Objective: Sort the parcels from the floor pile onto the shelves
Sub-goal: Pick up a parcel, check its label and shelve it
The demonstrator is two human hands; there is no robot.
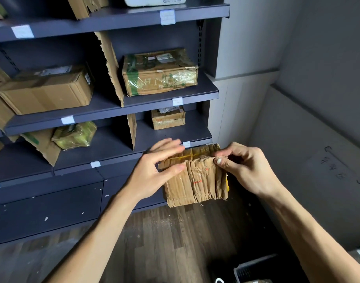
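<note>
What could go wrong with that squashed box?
It might slip: the right hand only pinches a top corner of the box, and the left hand looks blurred, perhaps shifting its hold. It would then drop to the floor. The box is crumpled, so squeezing may crush it more.

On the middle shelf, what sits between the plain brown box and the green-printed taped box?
A torn cardboard divider stands on edge between the plain brown box and the green-printed box, leaning slightly. The head view shows it.

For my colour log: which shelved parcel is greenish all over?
The bundle on the lowest shelf, left of the divider; the others are brown or white, one box only printed green.
</note>
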